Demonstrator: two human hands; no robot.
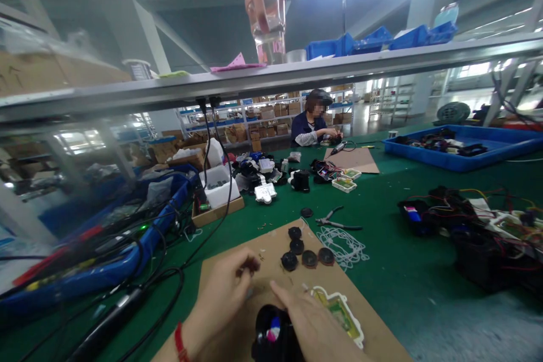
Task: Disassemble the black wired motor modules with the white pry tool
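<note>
Over a cardboard sheet (271, 237) on the green table (394, 271), the left hand (223, 294) pinches a small dark piece; the right hand (311, 325) rests on a black round part (271, 336). Five black discs (307, 251) lie just beyond. Pliers (337, 219) sit near white string (341, 243). Across the table, a person (314, 119) works.
</note>
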